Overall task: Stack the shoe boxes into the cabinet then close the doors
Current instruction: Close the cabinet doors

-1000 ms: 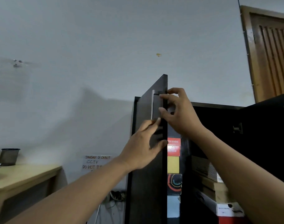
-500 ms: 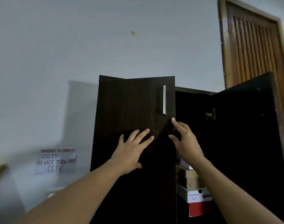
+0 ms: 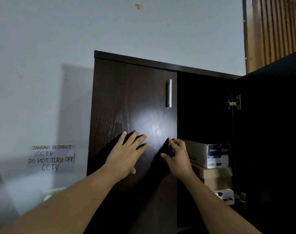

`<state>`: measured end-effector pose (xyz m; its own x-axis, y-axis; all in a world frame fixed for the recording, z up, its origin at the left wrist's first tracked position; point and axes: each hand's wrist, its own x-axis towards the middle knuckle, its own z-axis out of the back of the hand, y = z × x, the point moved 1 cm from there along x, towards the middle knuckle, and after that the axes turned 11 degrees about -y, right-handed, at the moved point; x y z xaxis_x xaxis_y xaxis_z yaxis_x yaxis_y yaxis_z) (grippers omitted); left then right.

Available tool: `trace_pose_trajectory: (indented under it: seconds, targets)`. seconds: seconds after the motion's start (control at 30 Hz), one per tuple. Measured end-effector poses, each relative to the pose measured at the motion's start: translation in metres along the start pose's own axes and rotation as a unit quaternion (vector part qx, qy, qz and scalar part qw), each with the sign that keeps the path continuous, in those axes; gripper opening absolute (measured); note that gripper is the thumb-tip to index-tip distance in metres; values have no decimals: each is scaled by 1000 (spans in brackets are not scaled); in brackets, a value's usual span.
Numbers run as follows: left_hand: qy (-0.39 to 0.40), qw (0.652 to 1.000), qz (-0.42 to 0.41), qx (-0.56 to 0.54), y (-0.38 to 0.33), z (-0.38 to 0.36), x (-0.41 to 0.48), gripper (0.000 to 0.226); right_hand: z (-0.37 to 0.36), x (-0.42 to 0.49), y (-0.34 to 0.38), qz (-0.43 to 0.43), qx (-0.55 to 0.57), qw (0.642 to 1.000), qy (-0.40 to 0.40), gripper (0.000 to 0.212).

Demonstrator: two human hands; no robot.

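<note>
Both hands are resting on the left door point(image 3: 133, 105) of a dark cabinet point(image 3: 160, 64) while its right door point(image 3: 268, 132) is standing open.

A paper sign point(image 3: 51, 157) reading "DO NOT TURN OFF CCTV" is hanging on the pale wall point(image 3: 59, 39) to the left, and a slatted wooden door point(image 3: 277, 26) is showing at the upper right. The shoe boxes point(image 3: 211, 162) are sitting stacked inside the cabinet, visible through the open right half; nothing is blocking that opening. The left hand point(image 3: 127, 155) is lying flat on the left door's face below the metal handle point(image 3: 169, 93), fingers spread and gripping nothing. The right hand point(image 3: 177, 157) is curling its fingers around that door's free edge, just in front of the top box.
</note>
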<state>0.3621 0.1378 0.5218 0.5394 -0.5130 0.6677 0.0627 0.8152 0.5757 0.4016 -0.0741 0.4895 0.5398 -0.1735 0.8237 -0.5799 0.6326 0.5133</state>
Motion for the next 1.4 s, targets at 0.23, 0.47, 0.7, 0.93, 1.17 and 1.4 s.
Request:
trace_pose_trajectory:
  seconds: [0.23, 0.47, 0.7, 0.93, 1.17, 1.4]
  targets:
    - [8, 1000, 8, -17, -8, 20, 8, 100, 27, -2, 3, -1, 21, 1000, 11, 63]
    - [-65, 981, 6, -183, -67, 101, 42, 77, 187, -28, 7, -24, 17, 995, -99, 54]
    - [-189, 939, -71, -278, -192, 212, 115, 65, 347, -62, -15, -45, -35, 971, -234, 45]
    - [-254, 914, -130, -287, -280, 277, 157, 59, 392, -80, -70, -145, 5, 965, -217, 36]
    - [-211, 947, -166, -177, -307, 287, 177, 51, 387, -83, -93, -204, 152, 952, -169, 19]
    - [-251, 928, -139, -236, -264, 266, 161, 43, 351, -80, -68, -180, 162, 965, -105, 9]
